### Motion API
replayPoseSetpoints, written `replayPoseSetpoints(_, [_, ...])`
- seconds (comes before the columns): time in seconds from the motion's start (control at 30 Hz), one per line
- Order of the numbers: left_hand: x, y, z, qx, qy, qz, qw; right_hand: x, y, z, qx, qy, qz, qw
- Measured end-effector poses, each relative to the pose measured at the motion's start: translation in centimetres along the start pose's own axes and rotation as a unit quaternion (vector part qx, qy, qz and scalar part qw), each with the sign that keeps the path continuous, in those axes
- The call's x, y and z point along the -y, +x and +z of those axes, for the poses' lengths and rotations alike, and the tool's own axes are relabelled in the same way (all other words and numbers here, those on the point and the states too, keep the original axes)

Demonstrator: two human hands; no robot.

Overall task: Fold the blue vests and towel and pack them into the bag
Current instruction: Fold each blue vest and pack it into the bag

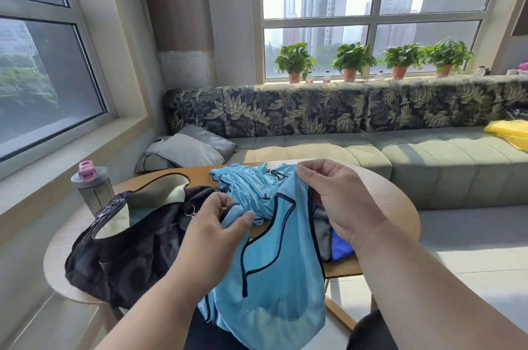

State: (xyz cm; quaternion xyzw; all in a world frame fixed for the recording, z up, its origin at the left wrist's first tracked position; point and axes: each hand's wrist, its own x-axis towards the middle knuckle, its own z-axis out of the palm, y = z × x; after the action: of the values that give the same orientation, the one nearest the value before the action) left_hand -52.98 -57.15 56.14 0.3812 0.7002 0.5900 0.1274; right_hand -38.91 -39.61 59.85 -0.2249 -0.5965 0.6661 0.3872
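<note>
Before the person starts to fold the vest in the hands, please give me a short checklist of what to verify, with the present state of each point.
1. Left hand grips one strap of the held vest: ok.
2. Right hand pinches the other strap: ok.
3. Held vest spread flat for folding: not ok, it hangs bunched over the table edge.
4. Bag open to receive: ok, its mouth gapes beside the vests.
5. Second vest folded: not ok, it lies crumpled on the table.
6. Towel ready: cannot tell; only some grey and dark blue cloth shows under the right hand.
</note>
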Motion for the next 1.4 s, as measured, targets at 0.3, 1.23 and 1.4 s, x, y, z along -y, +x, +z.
replayPoseSetpoints(0.3, [-1.8, -0.7, 1.8, 0.090, -0.057, -0.040, 0.994, 1.3, -1.7, 1.5, 0.092, 0.038, -0.025, 0.995])
replayPoseSetpoints(1.23, [-8.5, -0.3, -0.4, 0.020, -0.258, -0.017, 0.966, 4.9, -3.2, 0.9, 0.192, -0.016, -0.091, 0.977])
replayPoseSetpoints(1.4, [-8.0, -0.3, -0.8, 0.033, -0.251, -0.033, 0.967, 3.9, -3.1, 0.9, 0.194, -0.055, -0.083, 0.976])
